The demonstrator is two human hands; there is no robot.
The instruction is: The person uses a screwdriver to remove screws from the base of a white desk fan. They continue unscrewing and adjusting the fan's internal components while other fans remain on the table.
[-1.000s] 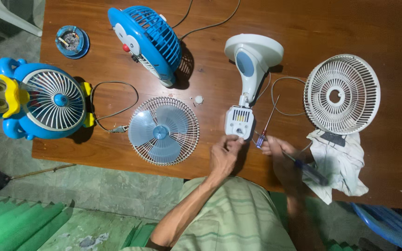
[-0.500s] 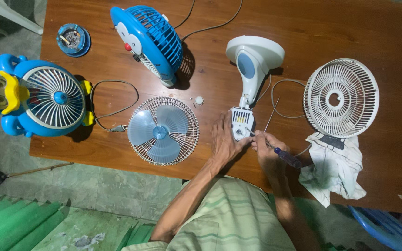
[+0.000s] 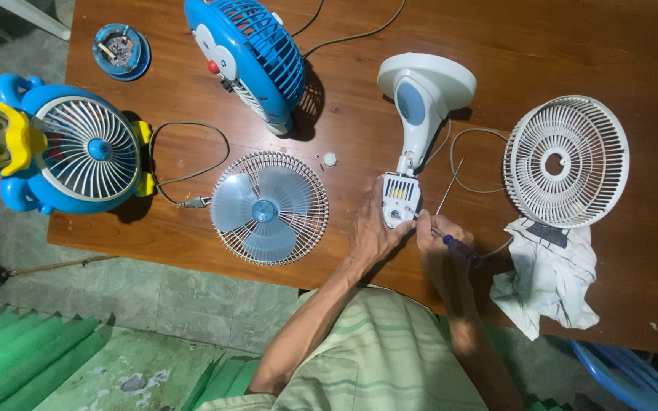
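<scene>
A white fan body with a blue panel lies on the brown wooden table, its round base pointing away from me. My left hand holds the motor housing at the near end. My right hand grips a screwdriver with a dark blue handle, its tip at the housing. A thin metal rod lies just right of the housing.
A fan guard with a pale blue blade lies left of my hands. A white rear guard and a white cloth lie to the right. Two blue character fans, a small blue dish and a white knob sit farther off.
My left hand has moved up and closed on the motor housing. My right hand has brought the screwdriver from the right in to the housing.
</scene>
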